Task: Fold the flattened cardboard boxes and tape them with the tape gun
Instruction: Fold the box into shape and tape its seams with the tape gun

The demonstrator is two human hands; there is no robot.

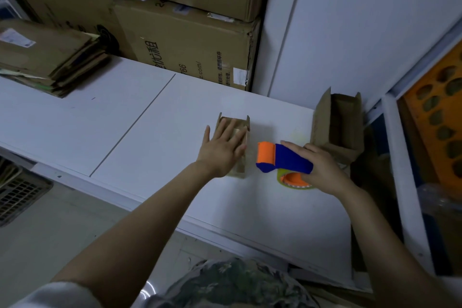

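Left hand (223,149) flat on the small box (239,169); right hand (325,171) grips the tape gun (285,157) just right of it. Farther right, one folded box (337,122) (top open); far left, the flattened stack (47,57) waits.

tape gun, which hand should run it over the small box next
Right: the right hand grips the tape gun beside the small box; the left hand lies flat on it.

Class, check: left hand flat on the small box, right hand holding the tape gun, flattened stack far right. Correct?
No: the head view shows the stack far left. Left hand flat on the small box, right hand holding the tape gun: both correct.
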